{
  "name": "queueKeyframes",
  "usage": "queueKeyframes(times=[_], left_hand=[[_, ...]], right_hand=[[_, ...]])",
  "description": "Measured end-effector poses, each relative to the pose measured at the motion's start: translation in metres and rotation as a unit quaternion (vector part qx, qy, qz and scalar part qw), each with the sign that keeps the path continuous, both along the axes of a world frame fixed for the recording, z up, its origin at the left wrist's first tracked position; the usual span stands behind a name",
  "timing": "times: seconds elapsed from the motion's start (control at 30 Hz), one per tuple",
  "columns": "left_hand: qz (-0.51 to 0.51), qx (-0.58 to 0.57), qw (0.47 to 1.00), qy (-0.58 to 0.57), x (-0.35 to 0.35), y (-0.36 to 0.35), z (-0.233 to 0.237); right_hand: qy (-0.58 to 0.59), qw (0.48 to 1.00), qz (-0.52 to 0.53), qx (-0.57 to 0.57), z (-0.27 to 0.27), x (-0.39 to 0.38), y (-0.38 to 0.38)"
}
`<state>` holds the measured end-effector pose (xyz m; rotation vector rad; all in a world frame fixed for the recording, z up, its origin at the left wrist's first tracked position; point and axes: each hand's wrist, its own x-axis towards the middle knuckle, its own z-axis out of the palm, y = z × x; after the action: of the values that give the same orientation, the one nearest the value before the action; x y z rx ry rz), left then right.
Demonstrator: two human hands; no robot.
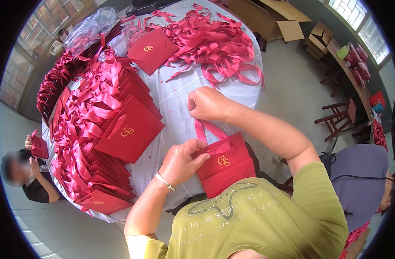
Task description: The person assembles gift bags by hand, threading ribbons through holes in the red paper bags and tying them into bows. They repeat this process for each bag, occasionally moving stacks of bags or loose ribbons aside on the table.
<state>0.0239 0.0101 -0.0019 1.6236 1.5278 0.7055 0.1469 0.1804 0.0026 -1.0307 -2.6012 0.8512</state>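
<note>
A small red paper gift bag (225, 172) with a gold logo lies against the table edge, close to my body. My left hand (180, 162), with a bangle at the wrist, is closed on the bag's upper left edge, thumb across the front. Above the bag, my right hand (209, 104) is closed in a pinch at the top of the pink ribbon handle (200, 131). Its fingertips are partly hidden. The ribbon runs from there down to the bag's mouth.
Rows of ribboned red bags (128, 129) fill the table's left side. Loose pink ribbons (215, 43) are heaped at the back, beside a flat red bag (152, 51). A person (39, 177) at far left holds a bag. Cardboard boxes (266, 19) and a wooden stool (338, 116) stand right.
</note>
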Motion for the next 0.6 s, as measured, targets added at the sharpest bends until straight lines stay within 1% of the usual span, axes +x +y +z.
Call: queueKeyframes(times=[0.27, 0.33, 0.37, 0.43, 0.47, 0.6], left_hand=[[-0.007, -0.001, 1.0, 0.012, 0.004, -0.002, 0.003], [-0.009, 0.004, 1.0, 0.016, 0.005, -0.002, 0.004], [-0.012, 0.004, 1.0, 0.01, 0.005, -0.003, 0.003], [-0.019, 0.004, 1.0, 0.003, 0.005, -0.003, 0.003], [-0.021, 0.003, 1.0, 0.004, 0.006, -0.003, 0.004], [-0.032, 0.008, 0.999, -0.003, 0.007, -0.003, 0.003]], right_hand=[[0.035, 0.999, 0.01, -0.021, 0.0, 0.008, 0.002], [0.099, 0.989, 0.013, -0.106, 0.004, 0.016, 0.004], [0.098, 0.99, 0.013, -0.105, 0.006, 0.019, 0.006], [0.103, 0.961, -0.006, -0.258, 0.009, 0.025, 0.011], [0.099, 0.962, 0.009, -0.255, 0.009, 0.028, 0.012], [0.077, 0.958, -0.009, -0.277, 0.013, 0.035, 0.01]])
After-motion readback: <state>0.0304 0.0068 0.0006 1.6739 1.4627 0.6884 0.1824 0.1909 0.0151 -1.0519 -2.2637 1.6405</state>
